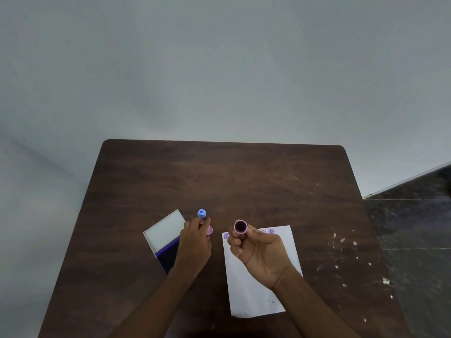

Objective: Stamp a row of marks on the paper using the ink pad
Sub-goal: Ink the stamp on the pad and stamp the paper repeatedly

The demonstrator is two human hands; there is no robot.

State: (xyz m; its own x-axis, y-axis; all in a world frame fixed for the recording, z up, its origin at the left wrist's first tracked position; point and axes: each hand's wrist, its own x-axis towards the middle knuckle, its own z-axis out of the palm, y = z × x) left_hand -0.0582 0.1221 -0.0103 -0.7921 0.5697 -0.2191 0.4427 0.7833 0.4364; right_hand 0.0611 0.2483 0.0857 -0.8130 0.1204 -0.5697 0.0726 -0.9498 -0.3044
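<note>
My right hand (260, 254) holds a small pink round stamp (240, 227) above the white paper (251, 296), its inked face turned up toward me. Purple marks (271, 231) run along the paper's far edge, partly hidden by that hand. My left hand (195, 242) pinches a pink cap-like piece (210, 230) next to a blue stamp (201, 213) standing on the table. The ink pad (168, 250) lies open to the left, white lid (164, 230) up, its dark blue pad partly under my left wrist.
The dark brown wooden table (219, 179) stands against a pale wall. White specks dot its right side (341, 240). A dark tiled floor (415, 240) lies beyond the right edge.
</note>
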